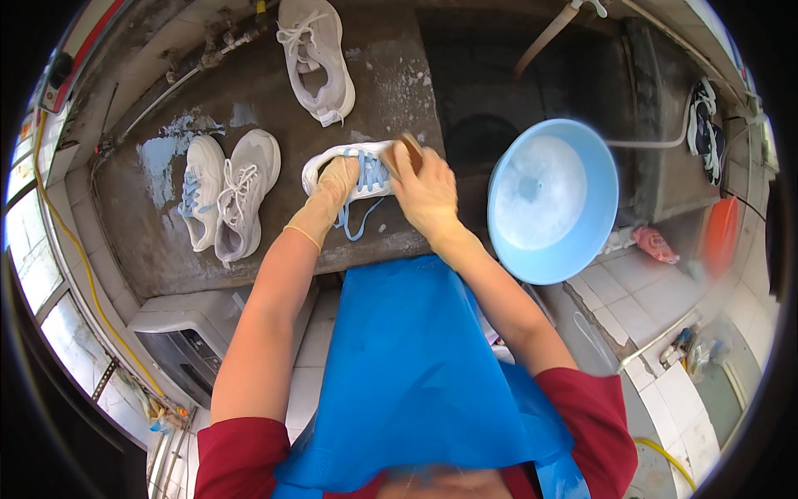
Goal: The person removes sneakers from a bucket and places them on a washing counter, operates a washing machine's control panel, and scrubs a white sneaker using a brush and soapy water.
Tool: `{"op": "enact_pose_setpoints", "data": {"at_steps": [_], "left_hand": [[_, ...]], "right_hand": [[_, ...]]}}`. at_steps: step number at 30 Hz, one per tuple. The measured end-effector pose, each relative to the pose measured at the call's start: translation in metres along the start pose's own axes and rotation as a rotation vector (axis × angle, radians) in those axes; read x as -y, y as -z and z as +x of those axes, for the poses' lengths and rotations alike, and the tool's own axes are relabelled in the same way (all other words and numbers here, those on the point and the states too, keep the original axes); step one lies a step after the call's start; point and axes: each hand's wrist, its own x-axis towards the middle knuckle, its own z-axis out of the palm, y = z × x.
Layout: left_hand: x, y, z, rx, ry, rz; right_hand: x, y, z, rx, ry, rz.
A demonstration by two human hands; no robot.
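A white sneaker (336,150) with blue laces lies sideways on the dark worktop (361,243). My left hand (337,181), in a thin yellowish glove, reaches into its opening and holds it. One loose blue lace hangs down toward the worktop's front edge. My right hand (430,190), apparently gloved too, grips a brown brush (389,161) against the toe end. The brush is blurred and its bristles are hidden. Left of my hands, another white sneaker (204,163) with blue laces stands beside a grey sneaker (242,181). A second grey sneaker (340,87) sits beyond them.
A light blue basin (601,187) of foamy liquid stands to the right, by a dark sink (480,81). Black-and-white shoes (703,128) rest at the far right. A pipe (168,96) runs along the back left. A blue apron (399,374) covers my front.
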Motion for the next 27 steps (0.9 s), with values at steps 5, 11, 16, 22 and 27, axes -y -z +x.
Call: {"op": "enact_pose_setpoints", "data": {"at_steps": [5, 11, 16, 22, 27], "left_hand": [[0.003, -0.024, -0.001, -0.169, -0.092, 0.284], [0.003, -0.013, 0.005, -0.067, -0.088, 0.121], [0.005, -0.014, -0.007, -0.079, -0.168, 0.161], [0.006, -0.012, -0.001, -0.177, -0.021, -0.370], [0.007, -0.056, 0.005, -0.224, -0.095, -0.169]], "right_hand": [[-0.025, 0.008, -0.047, 0.130, 0.015, -0.043], [-0.006, -0.009, 0.047, 0.068, 0.040, 0.133], [-0.032, 0.025, -0.025, 0.107, 0.065, 0.056], [-0.009, -0.018, 0.073, 0.260, 0.145, 0.238], [-0.048, 0.029, -0.032, 0.231, 0.028, 0.078]]}}
